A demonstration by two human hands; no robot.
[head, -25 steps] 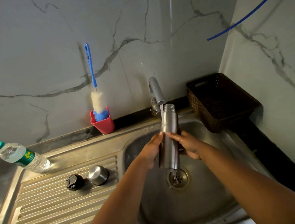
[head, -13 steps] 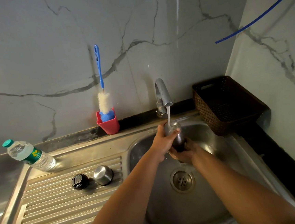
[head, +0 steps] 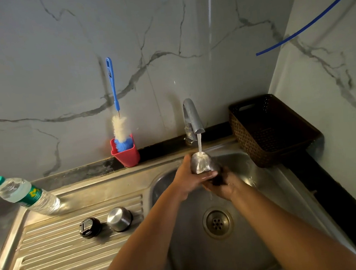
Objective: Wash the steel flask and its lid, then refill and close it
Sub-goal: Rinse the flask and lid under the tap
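Now both hands hold the steel flask (head: 201, 163) over the sink (head: 264, 192), under the tap (head: 193, 118), whose water (head: 199, 142) strikes the flask's upturned end. The left hand (head: 188, 180) wraps its fingers round the flask's side; the right hand (head: 222, 187) cups it from below, fingers curled. On the drainboard (head: 55, 264) near the basin's left edge stand the steel cap (head: 119, 218) and the black lid (head: 89, 227), just beside each other.

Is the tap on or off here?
On: a stream of water falls from the tap onto the flask.
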